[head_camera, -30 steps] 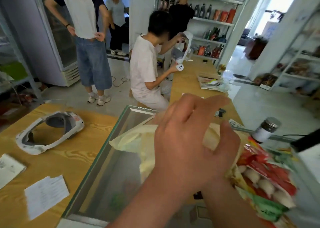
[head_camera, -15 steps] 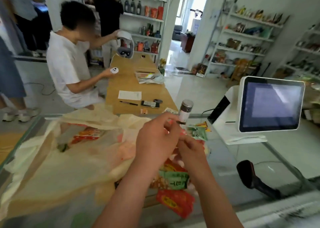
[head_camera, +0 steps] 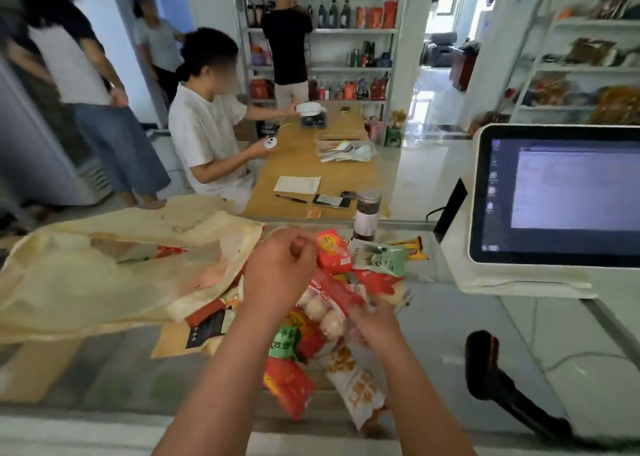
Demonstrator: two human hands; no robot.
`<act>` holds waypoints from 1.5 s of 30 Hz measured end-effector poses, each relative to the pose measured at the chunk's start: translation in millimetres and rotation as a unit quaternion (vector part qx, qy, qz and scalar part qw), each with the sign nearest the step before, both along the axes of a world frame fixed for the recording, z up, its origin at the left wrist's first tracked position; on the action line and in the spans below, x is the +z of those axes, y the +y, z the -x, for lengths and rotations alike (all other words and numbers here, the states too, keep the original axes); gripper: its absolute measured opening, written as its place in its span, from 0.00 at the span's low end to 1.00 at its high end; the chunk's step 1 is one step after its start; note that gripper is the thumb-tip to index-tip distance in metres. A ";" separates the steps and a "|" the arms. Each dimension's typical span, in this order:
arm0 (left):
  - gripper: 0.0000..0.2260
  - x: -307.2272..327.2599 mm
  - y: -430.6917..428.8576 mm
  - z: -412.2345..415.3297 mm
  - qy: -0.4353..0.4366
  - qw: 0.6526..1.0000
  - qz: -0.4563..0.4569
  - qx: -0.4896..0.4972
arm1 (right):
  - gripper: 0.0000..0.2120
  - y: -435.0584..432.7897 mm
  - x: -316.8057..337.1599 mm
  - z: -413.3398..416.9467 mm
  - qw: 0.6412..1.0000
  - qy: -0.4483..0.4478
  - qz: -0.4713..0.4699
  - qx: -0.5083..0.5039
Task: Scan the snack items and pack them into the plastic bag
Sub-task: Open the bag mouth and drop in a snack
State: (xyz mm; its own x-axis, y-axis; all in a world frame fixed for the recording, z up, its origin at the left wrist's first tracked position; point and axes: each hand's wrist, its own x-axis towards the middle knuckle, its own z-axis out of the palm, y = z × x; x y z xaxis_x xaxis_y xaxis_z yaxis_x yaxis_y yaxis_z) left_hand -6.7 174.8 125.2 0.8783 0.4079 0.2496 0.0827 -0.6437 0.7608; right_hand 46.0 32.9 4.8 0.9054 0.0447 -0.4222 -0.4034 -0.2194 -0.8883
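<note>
The snack pile (head_camera: 311, 338) lies in the centre of the frame on the glass counter (head_camera: 467, 317), its long axis running from the jar (head_camera: 367, 213) down towards the lower edge. The left hand (head_camera: 280, 268) sits at the pile's upper end with its fingers curled, and its fingertips meet the left edge of an orange packet (head_camera: 334, 253), which it seems to pinch. The right hand (head_camera: 374, 320) is lower and to the right, pressed into the wrappers. It is too blurred to tell whether it grips one. The plastic bag (head_camera: 104, 275) sprawls flat across the left of the frame, with its nearer edge just beside the left hand, so that hand is better placed to feed it. The scanner (head_camera: 485, 358) lies at the lower right, well apart from the pile and nearer the right hand. Bare glass between the two leaves room to carry a packet across, while the screen (head_camera: 561, 192) closes off the upper right.
</note>
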 end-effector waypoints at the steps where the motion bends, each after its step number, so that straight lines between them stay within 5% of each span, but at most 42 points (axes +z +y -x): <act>1: 0.09 -1.0 -1.1 4.6 0.003 1.000 -0.010 0.002 | 0.24 0.8 -4.4 -0.6 1.000 0.006 -0.022 0.001; 7: 0.06 -8.1 13.5 16.8 0.047 0.998 -0.034 0.028 | 0.07 11.7 -1.7 -8.9 0.999 0.015 -0.038 -0.005; 11: 0.07 -13.5 23.5 14.7 0.066 0.998 -0.019 0.007 | 0.17 21.1 6.8 -2.1 0.999 0.024 -0.013 -0.023; 27: 0.07 -40.3 54.9 18.6 0.075 0.978 0.153 -0.117 | 0.05 46.7 46.9 20.2 0.995 0.093 -0.022 -0.015; 40: 0.08 -61.6 41.8 -3.3 0.105 0.960 0.248 -0.077 | 0.05 14.1 78.3 56.6 0.988 0.007 -0.101 -0.116; 43: 0.21 -64.9 22.0 -19.1 0.099 0.926 0.359 -0.054 | 0.04 -6.5 94.2 63.7 0.985 -0.036 -0.128 -0.111; 45: 0.29 -58.3 4.6 -27.4 0.135 0.856 0.492 -0.083 | 0.06 -21.9 97.5 66.6 0.981 -0.052 -0.160 -0.099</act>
State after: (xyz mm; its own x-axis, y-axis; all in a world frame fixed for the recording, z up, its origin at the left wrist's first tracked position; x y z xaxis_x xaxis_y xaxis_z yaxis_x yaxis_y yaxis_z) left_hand 20.8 179.4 66.9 0.9163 0.1671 -0.3640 0.3105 0.2779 0.9090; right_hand -20.6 11.0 102.3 0.9473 -0.0202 -0.3196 -0.3131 0.1512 -0.9376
